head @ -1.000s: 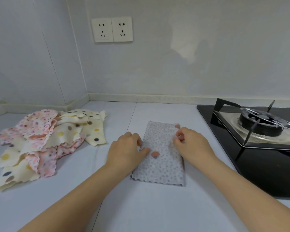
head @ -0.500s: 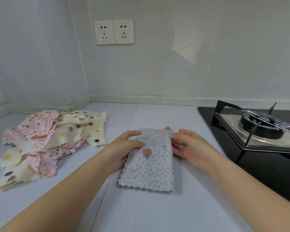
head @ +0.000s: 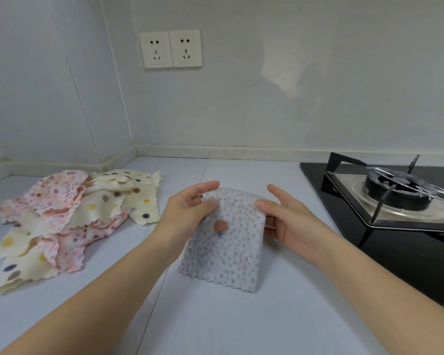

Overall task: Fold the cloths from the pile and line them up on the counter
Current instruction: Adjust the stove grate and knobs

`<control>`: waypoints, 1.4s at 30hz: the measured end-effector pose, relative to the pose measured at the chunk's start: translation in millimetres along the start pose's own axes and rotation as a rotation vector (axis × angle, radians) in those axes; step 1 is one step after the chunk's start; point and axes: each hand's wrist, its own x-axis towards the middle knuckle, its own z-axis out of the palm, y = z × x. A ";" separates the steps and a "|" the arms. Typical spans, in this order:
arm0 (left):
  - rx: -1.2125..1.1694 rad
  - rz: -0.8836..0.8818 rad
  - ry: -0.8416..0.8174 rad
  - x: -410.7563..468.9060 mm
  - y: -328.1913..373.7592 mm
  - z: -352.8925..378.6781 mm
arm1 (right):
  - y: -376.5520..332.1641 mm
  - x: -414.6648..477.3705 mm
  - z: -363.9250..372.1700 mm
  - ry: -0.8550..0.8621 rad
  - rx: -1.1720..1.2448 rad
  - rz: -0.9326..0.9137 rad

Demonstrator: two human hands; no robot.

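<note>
Head view, left to right. Loose pile of cream and pink polka-dot cloths with scalloped edges [head: 62,221] lies unfolded on the pale grey counter [head: 241,329]. Left hand [head: 187,211] pinches the far left corner of the folded grey dotted cloth [head: 231,257] between thumb and fingers. Right hand [head: 290,224] holds the far right corner, thumb on top and fingers beneath. The cloth's long axis runs away from the person, with the far end raised and the near scalloped edge resting on the counter. Both hands sit at the far end, so the next fold probably brings that end toward the body. The left hand is nearer the pile. Black glass gas hob [head: 395,252] lies beside the right hand.
</note>
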 end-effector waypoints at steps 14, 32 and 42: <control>0.570 0.463 0.162 -2.2 20.5 -7.0 | 1.6 -1.3 -3.2 0.221 -0.536 -0.603; 0.573 0.161 0.333 0.9 3.1 -6.7 | 1.2 -7.4 2.7 -0.082 -0.059 0.039; 1.243 0.847 -0.062 -15.2 -16.2 13.1 | -2.7 -2.5 2.5 0.084 0.254 -0.033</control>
